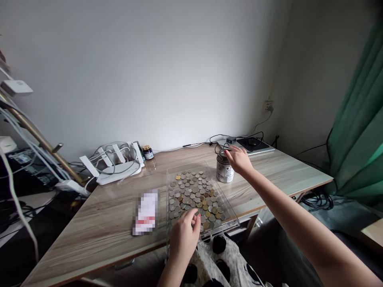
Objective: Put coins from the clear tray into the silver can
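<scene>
A clear plastic tray [172,169] lies on the wooden table, holding several silver and brass coins [194,193]. My left hand [184,235] rests at the tray's near edge, fingers curled and touching coins there; whether it holds one is hidden. My right hand [237,159] reaches across to a small metal tin [224,169] standing just right of the tray, with its fingers over the tin's top.
A blurred white card [145,212] lies left of the tray. A white router [115,165] with cables and a small jar [147,152] sit at the back left. A mouse on a pad [253,142] is at the back right. A green curtain [359,119] hangs on the right.
</scene>
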`<state>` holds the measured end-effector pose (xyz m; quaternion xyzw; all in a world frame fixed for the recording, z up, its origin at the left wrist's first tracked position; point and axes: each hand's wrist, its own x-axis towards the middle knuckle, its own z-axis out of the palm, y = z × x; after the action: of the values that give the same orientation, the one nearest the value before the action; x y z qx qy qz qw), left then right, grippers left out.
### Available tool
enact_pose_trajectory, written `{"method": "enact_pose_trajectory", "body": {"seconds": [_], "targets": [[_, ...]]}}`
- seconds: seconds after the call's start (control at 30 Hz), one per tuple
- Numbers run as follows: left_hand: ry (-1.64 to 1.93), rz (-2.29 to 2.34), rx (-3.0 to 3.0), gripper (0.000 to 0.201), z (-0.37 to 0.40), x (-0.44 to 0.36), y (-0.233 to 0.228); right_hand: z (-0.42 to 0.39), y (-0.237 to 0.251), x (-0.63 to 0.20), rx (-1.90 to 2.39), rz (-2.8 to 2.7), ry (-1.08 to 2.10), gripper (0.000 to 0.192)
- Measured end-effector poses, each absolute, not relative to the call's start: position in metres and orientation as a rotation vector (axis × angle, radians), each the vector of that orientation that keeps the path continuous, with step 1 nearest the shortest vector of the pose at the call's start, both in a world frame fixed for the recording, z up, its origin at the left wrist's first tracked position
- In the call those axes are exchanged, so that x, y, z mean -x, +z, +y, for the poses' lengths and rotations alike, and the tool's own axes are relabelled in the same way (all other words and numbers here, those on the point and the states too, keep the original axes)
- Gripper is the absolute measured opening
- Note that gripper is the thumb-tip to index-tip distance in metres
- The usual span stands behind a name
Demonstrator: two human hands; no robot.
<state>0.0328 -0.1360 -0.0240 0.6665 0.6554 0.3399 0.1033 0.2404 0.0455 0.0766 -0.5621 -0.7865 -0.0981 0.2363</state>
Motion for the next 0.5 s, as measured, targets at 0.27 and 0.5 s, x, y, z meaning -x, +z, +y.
{"method": "enact_pose_trajectory", "body": {"seconds": [0.27, 0.5], "targets": [[1.021, 1.962, -1.876, 0.028, -0.136, -0.033, -0.025, 0.043, 0.076, -0.227, 1.559, -2.104, -0.352, 0.054], [0.756, 1.902, -1.837, 0.054, -0.096, -0.019, -0.016, 0.025, 0.013, -0.162, 1.118, -2.754, 0.085, 0.055]]}}
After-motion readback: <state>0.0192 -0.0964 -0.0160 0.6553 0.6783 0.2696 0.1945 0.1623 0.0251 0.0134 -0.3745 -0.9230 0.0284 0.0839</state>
